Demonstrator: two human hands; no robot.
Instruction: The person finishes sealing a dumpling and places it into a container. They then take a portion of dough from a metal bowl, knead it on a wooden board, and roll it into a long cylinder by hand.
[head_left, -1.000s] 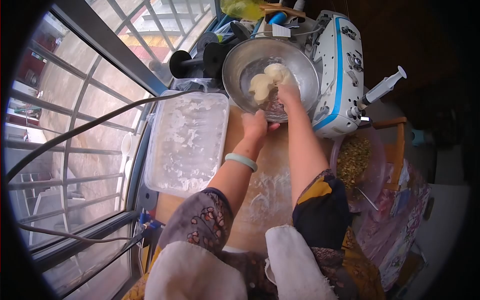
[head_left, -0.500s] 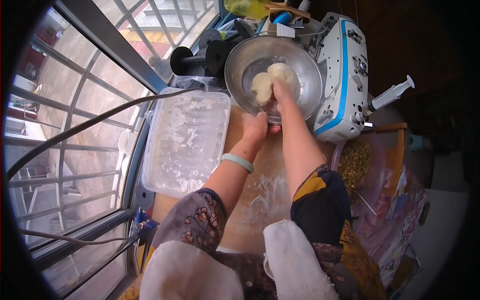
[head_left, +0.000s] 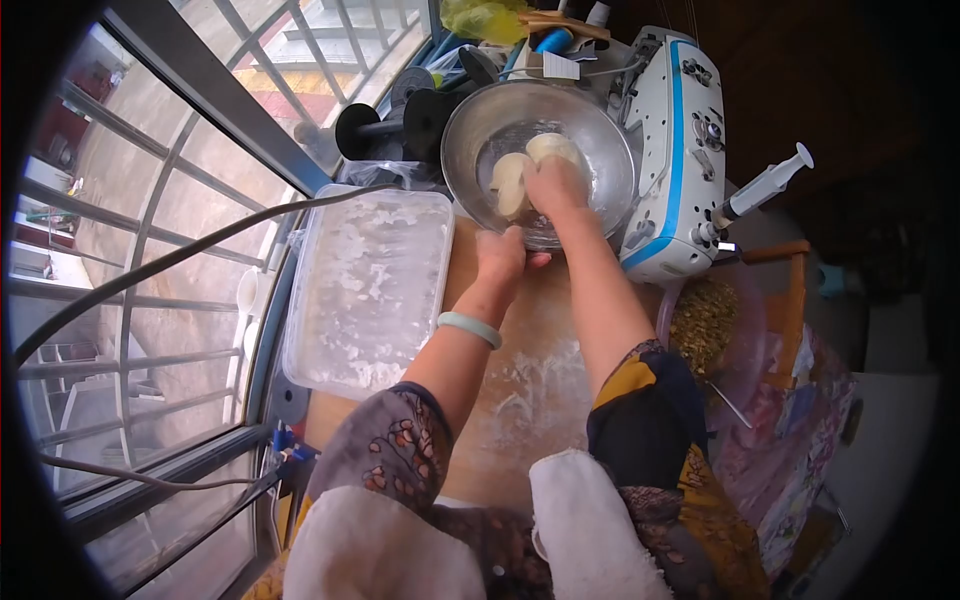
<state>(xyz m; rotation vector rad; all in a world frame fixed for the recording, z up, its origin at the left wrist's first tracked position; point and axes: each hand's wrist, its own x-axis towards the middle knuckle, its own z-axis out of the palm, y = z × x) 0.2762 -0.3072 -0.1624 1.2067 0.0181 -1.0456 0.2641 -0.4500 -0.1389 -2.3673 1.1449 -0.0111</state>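
A round metal bowl (head_left: 470, 140) stands at the far end of the floured board (head_left: 530, 400). Inside it lies pale dough (head_left: 511, 182) in a lobed lump. My right hand (head_left: 556, 188) reaches into the bowl and presses on the dough, its fingers curled round the near right part and partly hidden. At the bowl's near rim is my left hand (head_left: 503, 255), closed on the rim, with the thumb on top. A flour-dusted plastic tray (head_left: 375, 290) is left of my left forearm, which wears a pale green bangle.
Right of the bowl is a white and blue machine (head_left: 680, 150), with a syringe (head_left: 768, 184) sticking out. Below it, a pink bowl (head_left: 755, 320) holds a chopped greenish mix (head_left: 704, 325). Black spools (head_left: 428, 122) stand behind the tray. A barred window is at the left, crossed by a cable (head_left: 200, 245).
My right hand has shifted over the dough, and its back now faces up. The dough's shape has changed slightly. My left hand stays at the bowl's near rim.
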